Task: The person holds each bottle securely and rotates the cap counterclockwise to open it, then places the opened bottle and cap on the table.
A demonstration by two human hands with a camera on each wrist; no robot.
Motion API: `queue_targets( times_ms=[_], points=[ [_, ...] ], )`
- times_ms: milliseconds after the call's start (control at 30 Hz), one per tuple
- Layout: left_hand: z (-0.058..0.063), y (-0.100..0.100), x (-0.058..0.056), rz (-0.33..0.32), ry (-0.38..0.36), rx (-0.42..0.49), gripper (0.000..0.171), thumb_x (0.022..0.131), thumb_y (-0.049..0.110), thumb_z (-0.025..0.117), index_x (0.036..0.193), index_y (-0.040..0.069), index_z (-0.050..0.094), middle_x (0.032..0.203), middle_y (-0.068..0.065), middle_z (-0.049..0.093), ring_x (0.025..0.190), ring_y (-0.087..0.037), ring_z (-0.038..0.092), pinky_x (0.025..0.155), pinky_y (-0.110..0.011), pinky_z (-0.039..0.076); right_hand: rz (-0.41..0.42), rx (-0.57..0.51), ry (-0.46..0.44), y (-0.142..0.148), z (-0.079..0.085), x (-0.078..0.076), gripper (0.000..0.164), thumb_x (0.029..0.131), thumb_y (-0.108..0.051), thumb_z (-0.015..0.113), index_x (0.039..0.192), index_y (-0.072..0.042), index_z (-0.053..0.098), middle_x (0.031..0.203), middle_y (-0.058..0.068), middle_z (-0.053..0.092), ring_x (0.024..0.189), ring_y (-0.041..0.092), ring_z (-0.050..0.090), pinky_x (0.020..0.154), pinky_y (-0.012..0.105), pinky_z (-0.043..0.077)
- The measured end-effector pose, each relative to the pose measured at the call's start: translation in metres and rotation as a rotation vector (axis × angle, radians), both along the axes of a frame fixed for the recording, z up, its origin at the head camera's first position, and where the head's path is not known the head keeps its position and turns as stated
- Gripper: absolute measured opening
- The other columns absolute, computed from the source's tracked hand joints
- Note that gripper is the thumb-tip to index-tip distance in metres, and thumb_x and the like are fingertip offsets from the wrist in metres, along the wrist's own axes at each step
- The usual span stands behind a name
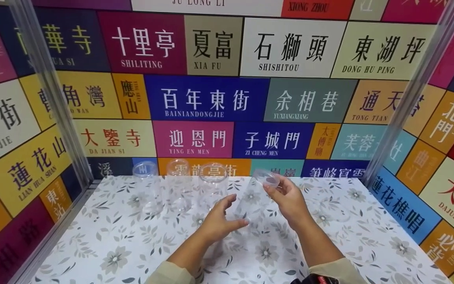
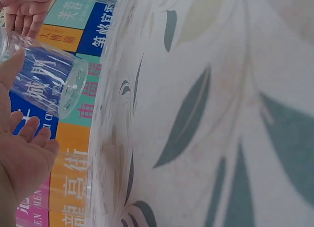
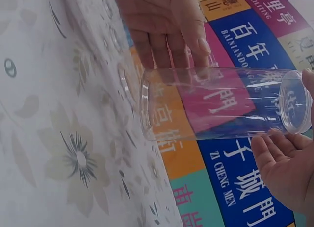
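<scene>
A clear plastic jar point(image 1: 250, 195) is held tilted over the table, its rimmed mouth up and to the right. My right hand point(image 1: 292, 201) grips it near that rim, thumb on the near side; the right wrist view shows the right fingers point(image 3: 277, 151) bent beneath the rim end. Beside the jar's lower part, my left hand point(image 1: 216, 224) is spread with thumb and fingers apart. In the left wrist view the left hand's fingers point(image 2: 37, 134) look loose and not closed round the jar point(image 2: 46, 77). Whether the left hand touches the jar I cannot tell.
Three more clear jars stand in a row behind and left of my hands: a left one point(image 1: 147, 191), a middle one point(image 1: 179, 187) and a right one point(image 1: 213, 183). A flower-patterned cloth point(image 1: 116, 256) covers the table. Behind it rises a wall of coloured signs point(image 1: 207, 98).
</scene>
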State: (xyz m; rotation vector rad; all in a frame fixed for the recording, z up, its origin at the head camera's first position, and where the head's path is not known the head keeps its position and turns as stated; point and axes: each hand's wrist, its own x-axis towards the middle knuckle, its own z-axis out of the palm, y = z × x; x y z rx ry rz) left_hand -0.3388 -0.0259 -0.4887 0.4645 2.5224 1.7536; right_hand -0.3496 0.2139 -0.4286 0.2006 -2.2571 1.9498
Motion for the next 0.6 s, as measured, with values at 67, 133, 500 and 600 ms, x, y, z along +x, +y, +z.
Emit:
queue_targets(
  times_ms=[67,133,500,600],
  points=[
    [0.001,-0.003,0.002,-0.01,0.025,-0.003,0.094,0.085,0.043,0.09,0.163,0.016,0.044,0.168,-0.014,0.045,0.157,-0.039,0.042,0.129,-0.061,0.037,0.009,-0.022,0.011,-0.004,0.001,0.004,0.06,0.103,-0.026,0.074,0.155,-0.007,0.052,0.15,0.016,0.062,0.134,0.025,0.065,0.104,0.023,0.058],
    [0.002,-0.005,0.005,-0.018,0.041,-0.008,0.095,0.085,0.044,0.09,0.163,0.015,0.043,0.168,-0.013,0.046,0.157,-0.038,0.043,0.129,-0.06,0.037,0.019,-0.036,0.014,-0.007,0.003,0.008,0.059,0.103,-0.025,0.073,0.155,-0.007,0.052,0.151,0.015,0.062,0.133,0.024,0.066,0.101,0.019,0.058],
    [0.01,-0.016,0.017,-0.073,0.043,0.067,0.096,0.086,0.041,0.091,0.163,0.01,0.042,0.163,-0.011,0.053,0.155,-0.033,0.046,0.132,-0.056,0.033,0.084,-0.129,0.04,-0.021,0.013,0.027,0.056,0.104,-0.019,0.071,0.155,-0.005,0.052,0.152,0.018,0.062,0.129,0.023,0.067,0.101,0.021,0.06],
    [0.01,-0.017,0.02,-0.067,0.04,0.074,0.095,0.086,0.041,0.091,0.162,0.012,0.043,0.162,-0.008,0.054,0.153,-0.032,0.049,0.132,-0.054,0.035,0.082,-0.145,0.041,-0.022,0.013,0.029,0.054,0.104,-0.02,0.071,0.154,-0.007,0.053,0.152,0.014,0.062,0.131,0.022,0.066,0.104,0.025,0.06]
  ],
)
